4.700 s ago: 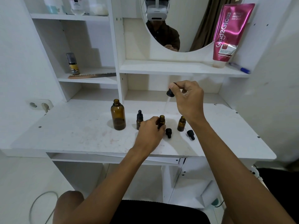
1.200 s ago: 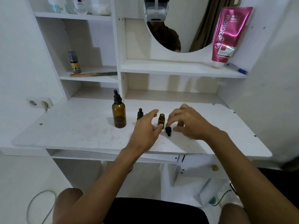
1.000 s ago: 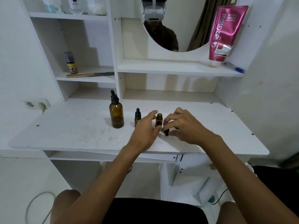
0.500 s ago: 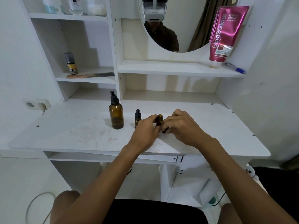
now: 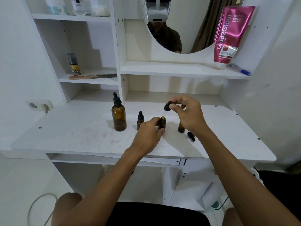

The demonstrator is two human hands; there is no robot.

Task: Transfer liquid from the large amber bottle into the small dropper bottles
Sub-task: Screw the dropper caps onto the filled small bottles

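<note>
The large amber bottle (image 5: 119, 117) stands on the white desk (image 5: 78, 134) with its black dropper cap on. Right of it is a capped small dropper bottle (image 5: 140, 120). My left hand (image 5: 149, 134) grips an uncapped small amber bottle (image 5: 162, 122) that stands on the desk. My right hand (image 5: 187, 113) holds a small black dropper cap (image 5: 167, 106) in its fingertips, above and just right of that bottle's mouth. A third small bottle (image 5: 181, 128) stands partly hidden behind my right wrist. Another black dropper cap (image 5: 191, 136) lies on the desk beside it.
Shelves rise at the back of the desk, with a round mirror (image 5: 175, 26) above. A pink tube (image 5: 231, 35) and a blue pen (image 5: 240, 70) sit on the right shelf. A comb (image 5: 91, 77) and a small spray bottle (image 5: 74, 64) occupy the left shelf. A wall socket (image 5: 39, 105) is at left.
The large bottle's dropper went back onto it. My right hand picked a black cap off the desk and lifted it above the middle small bottle, which my left hand grips.
</note>
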